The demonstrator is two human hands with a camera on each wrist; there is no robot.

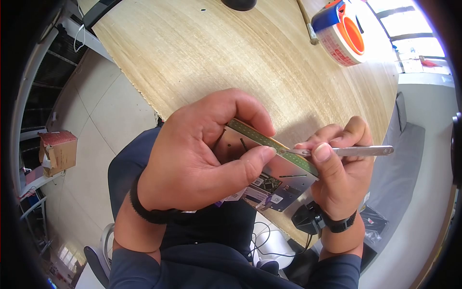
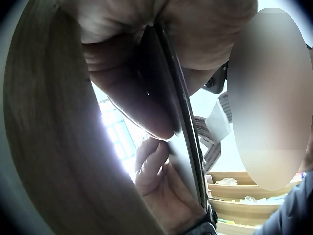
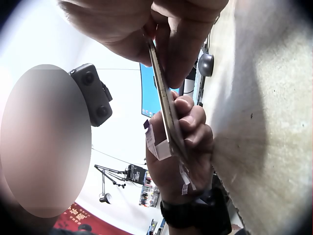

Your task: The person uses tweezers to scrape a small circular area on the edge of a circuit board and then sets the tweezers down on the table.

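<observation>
My left hand (image 1: 202,154) grips a thin metal-backed panel (image 1: 284,166) by its upper edge, thumb across the back and fingers behind it. A green circuit strip (image 1: 302,163) runs along that edge, and chips, white labels and loose tape show lower down. In my right hand (image 1: 344,173), thumb and fingers pinch a silver scalpel (image 1: 365,151). Its tip meets the green strip just right of the left thumb. The panel's right corner reaches the right palm. Seen edge-on in the right wrist view, the panel (image 3: 164,93) stands tilted; the scalpel is hidden there.
Beyond the hands stretches a wooden table (image 1: 207,58). A white tub with an orange rim (image 1: 332,45) and a thin wooden-handled stick (image 1: 307,21) lie at its far right. A dark round object (image 1: 239,4) sits at the far edge. A cardboard box (image 1: 60,151) stands at left.
</observation>
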